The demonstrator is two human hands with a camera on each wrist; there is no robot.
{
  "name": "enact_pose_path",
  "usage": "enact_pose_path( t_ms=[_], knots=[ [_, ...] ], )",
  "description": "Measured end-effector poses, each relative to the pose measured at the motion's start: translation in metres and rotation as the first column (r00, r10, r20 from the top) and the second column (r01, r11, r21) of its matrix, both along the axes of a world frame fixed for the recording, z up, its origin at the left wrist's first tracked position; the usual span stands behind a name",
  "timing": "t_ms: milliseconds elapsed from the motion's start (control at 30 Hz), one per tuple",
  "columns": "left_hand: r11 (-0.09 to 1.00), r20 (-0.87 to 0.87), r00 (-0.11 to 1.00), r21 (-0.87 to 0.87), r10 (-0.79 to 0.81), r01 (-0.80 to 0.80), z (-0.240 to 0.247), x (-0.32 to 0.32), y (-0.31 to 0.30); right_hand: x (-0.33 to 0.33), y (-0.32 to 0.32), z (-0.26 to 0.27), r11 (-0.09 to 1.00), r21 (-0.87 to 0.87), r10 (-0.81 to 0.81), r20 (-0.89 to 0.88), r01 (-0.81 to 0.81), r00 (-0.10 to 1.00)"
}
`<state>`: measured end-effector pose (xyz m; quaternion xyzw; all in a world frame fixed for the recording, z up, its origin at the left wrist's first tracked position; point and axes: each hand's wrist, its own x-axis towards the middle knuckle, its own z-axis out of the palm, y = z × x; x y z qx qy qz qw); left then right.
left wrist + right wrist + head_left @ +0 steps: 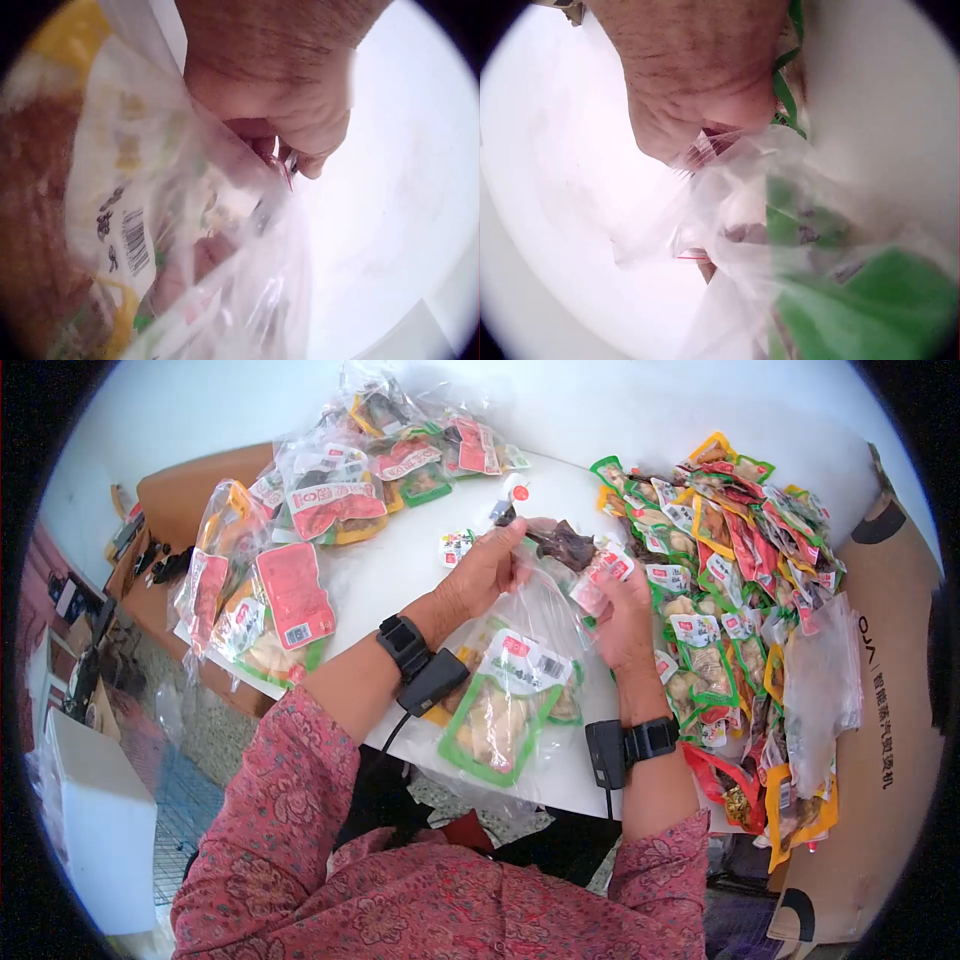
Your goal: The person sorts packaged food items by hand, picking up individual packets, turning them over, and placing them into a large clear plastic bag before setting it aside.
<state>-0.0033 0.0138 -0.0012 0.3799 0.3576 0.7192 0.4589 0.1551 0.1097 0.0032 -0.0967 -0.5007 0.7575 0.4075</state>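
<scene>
Between the hands hangs a clear plastic zip bag [535, 600], its mouth edge showing a thin red line in both wrist views. Through its film I see a green-edged food packet [497, 725] with pale contents and a white label. The left hand [487, 572] pinches the bag's upper left edge, with bunched film [262, 172] at its fingers. Gathered film at the other side is gripped by the right hand [625, 622], as its wrist view also shows [705, 82]. A dark food packet [565, 546] with a red-and-white label appears between the hands, partly covered by the fingers.
Filled clear bags [335, 495] stand at the back left. At the right lies a heap of loose packets [715, 560], with empty-looking clear bags [820, 670] over its edge. A large cardboard box [880, 690] borders the white table [400, 580] on the right.
</scene>
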Motion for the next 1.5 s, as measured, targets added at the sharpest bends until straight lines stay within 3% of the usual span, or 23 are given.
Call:
enact_pose_path(
  t_ms=[67,200,233,267,367,500,567,767,800,933,1133,1200,1500],
  knots=[
    [0.995,0.035,0.995,0.011,-0.098,0.098,-0.005,-0.007,0.003,0.003,0.011,-0.007,0.997,0.000,-0.077,0.014,0.077,0.997],
    [0.986,0.042,0.999,-0.166,-0.007,0.014,-0.002,-0.003,-0.003,0.006,0.018,-0.006,0.952,-0.036,-0.304,-0.027,0.303,0.952],
    [0.976,-0.089,0.992,-0.207,-0.092,0.072,-0.003,-0.006,-0.006,0.006,0.019,-0.006,0.920,-0.069,-0.390,-0.078,0.385,0.918],
    [0.959,-0.214,0.960,-0.255,-0.181,0.123,-0.005,-0.008,-0.008,0.010,0.020,-0.004,0.910,-0.110,-0.409,-0.071,0.400,0.910],
    [0.911,-0.274,0.928,-0.391,-0.254,0.134,0.006,-0.001,-0.013,0.014,0.018,0.002,0.904,-0.113,-0.422,-0.083,0.413,0.903],
    [0.894,-0.311,0.886,-0.399,-0.343,0.206,0.002,0.002,-0.011,0.016,0.022,-0.001,0.888,-0.046,-0.459,-0.049,0.457,0.887],
    [0.890,-0.274,0.907,-0.415,-0.318,0.187,0.005,0.007,-0.011,0.014,0.022,0.000,0.910,-0.132,-0.406,-0.094,0.393,0.909],
    [0.876,-0.306,0.893,-0.452,-0.329,0.167,0.003,0.015,-0.010,0.008,0.008,0.002,0.971,-0.049,-0.237,-0.045,0.235,0.970],
    [0.894,-0.307,0.888,-0.397,-0.343,0.208,0.011,0.020,-0.013,0.009,0.004,0.004,0.980,-0.050,-0.193,-0.025,0.192,0.981],
    [0.884,-0.185,0.913,-0.378,-0.364,0.276,0.007,0.019,-0.015,0.006,0.005,0.004,0.972,-0.115,-0.215,-0.099,0.204,0.972],
    [0.858,-0.297,0.850,-0.422,-0.435,0.292,0.009,0.019,-0.013,0.011,0.006,0.006,0.992,-0.049,-0.120,-0.047,0.117,0.992],
    [0.849,-0.415,0.774,-0.443,-0.478,0.287,0.010,0.020,-0.013,0.013,0.003,0.009,0.995,-0.056,-0.079,-0.044,0.076,0.996],
    [0.832,-0.468,0.729,-0.494,-0.500,0.253,0.018,0.028,-0.017,0.009,-0.002,0.011,0.999,-0.036,-0.030,-0.063,0.028,0.998]
  ],
)
